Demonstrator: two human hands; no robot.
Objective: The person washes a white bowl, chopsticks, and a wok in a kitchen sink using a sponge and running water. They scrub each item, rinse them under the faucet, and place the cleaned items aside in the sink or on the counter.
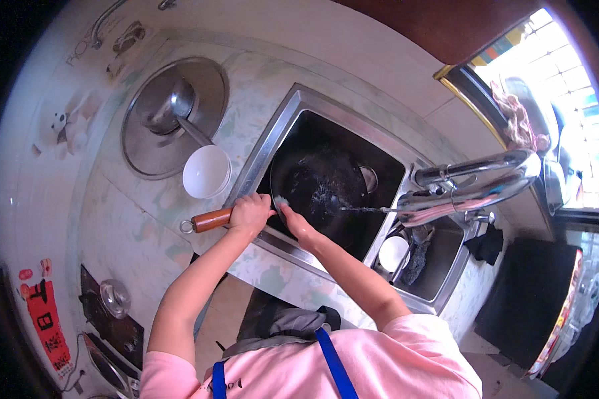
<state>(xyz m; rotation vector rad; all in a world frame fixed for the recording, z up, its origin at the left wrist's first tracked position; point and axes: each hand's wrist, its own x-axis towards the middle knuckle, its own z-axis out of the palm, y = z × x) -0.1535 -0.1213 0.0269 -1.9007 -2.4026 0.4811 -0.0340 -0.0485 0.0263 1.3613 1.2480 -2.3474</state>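
Observation:
A black wok [319, 187] sits tilted in the large basin of a steel sink [292, 249]. My left hand [250, 213] is closed round its handle, whose brown wooden end [212, 220] sticks out over the counter. At the wok's near left rim, my right hand [295, 221] has a small pale scrubbing pad [280, 201] under its fingertips; its kind is too blurred to tell. From the chrome faucet [424, 209] a stream of water [367, 209] runs into the wok and splashes on the bottom.
White bowls [205, 172] are stacked left of the sink, touching a metal pot [165, 107] on a wide round lid [209, 90]. The smaller basin [442, 264] holds a white bowl [394, 253] and utensils. A black cloth [485, 244] hangs at the sink's right edge.

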